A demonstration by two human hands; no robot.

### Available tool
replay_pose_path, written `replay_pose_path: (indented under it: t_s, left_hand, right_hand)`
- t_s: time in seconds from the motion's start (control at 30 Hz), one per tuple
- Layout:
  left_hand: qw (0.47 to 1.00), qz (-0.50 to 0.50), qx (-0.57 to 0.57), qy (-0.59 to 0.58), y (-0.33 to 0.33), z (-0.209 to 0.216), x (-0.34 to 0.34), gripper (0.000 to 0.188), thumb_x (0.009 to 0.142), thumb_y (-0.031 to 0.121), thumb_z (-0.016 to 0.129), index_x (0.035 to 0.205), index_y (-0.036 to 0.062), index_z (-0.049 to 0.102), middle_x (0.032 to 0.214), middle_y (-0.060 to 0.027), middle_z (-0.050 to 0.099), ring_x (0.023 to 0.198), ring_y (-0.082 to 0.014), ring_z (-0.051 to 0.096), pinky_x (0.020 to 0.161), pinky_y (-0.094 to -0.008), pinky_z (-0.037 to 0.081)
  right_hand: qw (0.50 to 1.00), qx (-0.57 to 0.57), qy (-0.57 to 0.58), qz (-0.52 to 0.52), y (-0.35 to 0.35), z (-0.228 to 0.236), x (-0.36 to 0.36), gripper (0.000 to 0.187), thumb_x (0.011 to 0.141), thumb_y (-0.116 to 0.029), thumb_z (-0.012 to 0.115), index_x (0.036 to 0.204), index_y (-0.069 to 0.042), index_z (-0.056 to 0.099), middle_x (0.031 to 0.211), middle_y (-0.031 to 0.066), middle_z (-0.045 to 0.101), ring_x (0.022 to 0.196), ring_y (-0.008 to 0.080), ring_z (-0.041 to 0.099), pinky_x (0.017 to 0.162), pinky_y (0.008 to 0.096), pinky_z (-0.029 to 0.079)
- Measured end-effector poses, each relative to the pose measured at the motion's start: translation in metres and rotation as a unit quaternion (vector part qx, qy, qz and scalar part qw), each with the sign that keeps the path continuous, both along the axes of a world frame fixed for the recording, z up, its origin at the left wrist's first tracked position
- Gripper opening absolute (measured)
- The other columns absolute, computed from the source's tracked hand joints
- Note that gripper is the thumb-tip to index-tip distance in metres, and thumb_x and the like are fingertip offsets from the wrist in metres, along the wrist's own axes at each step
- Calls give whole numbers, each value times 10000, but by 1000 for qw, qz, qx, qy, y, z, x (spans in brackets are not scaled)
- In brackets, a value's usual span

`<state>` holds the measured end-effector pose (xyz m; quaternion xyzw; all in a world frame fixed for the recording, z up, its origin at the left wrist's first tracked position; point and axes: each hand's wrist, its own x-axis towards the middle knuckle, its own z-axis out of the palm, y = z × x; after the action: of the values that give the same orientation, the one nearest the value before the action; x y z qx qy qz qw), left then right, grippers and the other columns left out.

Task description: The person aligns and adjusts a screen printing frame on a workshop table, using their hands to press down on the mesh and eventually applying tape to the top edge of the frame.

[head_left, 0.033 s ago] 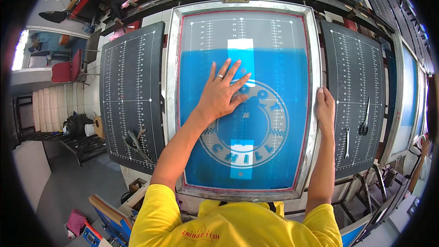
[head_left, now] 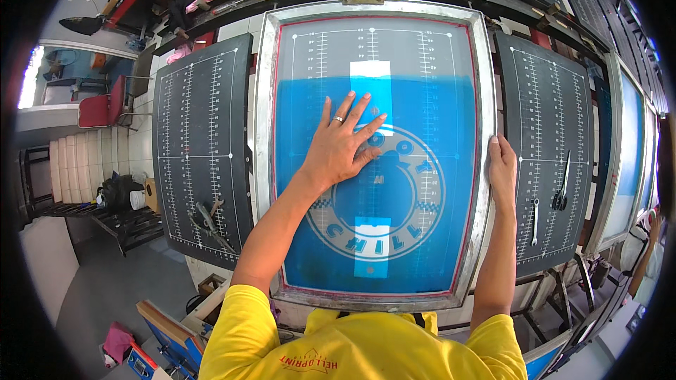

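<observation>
Left grip (head_left: 338, 146) splayed flat on smooth blue screen (head_left: 352, 197); right grip (head_left: 503, 169) clasping rectangular metal frame (head_left: 484, 84).

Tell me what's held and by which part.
The right hand holds the screen frame by its right rail; the left hand rests spread on the blue mesh.
</observation>
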<state>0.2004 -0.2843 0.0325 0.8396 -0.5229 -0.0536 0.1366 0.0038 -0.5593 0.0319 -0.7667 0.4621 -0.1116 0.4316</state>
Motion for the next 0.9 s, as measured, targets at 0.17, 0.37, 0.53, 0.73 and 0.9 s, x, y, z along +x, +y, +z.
replay_pose_path:
  t_s: [0.17, 0.37, 0.53, 0.73, 0.9]
  left_hand:
    - [1000, 4, 12, 6, 0, -4, 1, 630, 900, 553, 595, 1463, 285, 503, 1610, -107, 295, 1482, -397, 247, 1156, -699, 200]
    - [999, 9, 27, 17, -1, -6, 1, 650, 886, 570, 603, 1470, 307, 490, 1617, -98, 276, 1490, -389, 227, 1156, -703, 202]
    - [999, 10, 34, 18, -1, -7, 1, 662, 882, 563, 614, 1480, 319, 470, 1621, -92, 264, 1495, -379, 216, 1161, -701, 199]
    - [999, 11, 40, 9, 0, -4, 1, 669, 879, 552, 626, 1486, 323, 459, 1621, -89, 262, 1498, -374, 211, 1165, -697, 198]
    - [999, 8, 35, 11, -2, -6, 2, 669, 883, 571, 608, 1487, 326, 456, 1622, -86, 262, 1501, -369, 205, 1168, -696, 190]
  right_hand:
    - [999, 36, -14, -3, -7, -14, -5, 535, 1036, -354, 505, 1344, 80, 555, 1067, 137, 673, 987, 165, 591, 915, 305, 449]
    - [993, 78, -83, -1, -12, -29, -13, 511, 1037, -313, 524, 1344, 95, 550, 1124, 138, 683, 1022, 159, 593, 923, 299, 448]
    - [991, 100, -88, 23, -17, -32, -16, 499, 1044, -301, 517, 1347, 94, 550, 1151, 150, 678, 1053, 167, 597, 948, 300, 447]
    - [947, 223, -231, -6, -27, -19, 2, 563, 1075, -346, 420, 1450, 74, 433, 1364, 176, 566, 1266, 200, 516, 1065, 332, 402]
    - [972, 224, -59, -37, -28, -16, 17, 718, 1054, -506, 393, 1497, 58, 359, 1525, 192, 414, 1403, 279, 411, 1170, 368, 310]
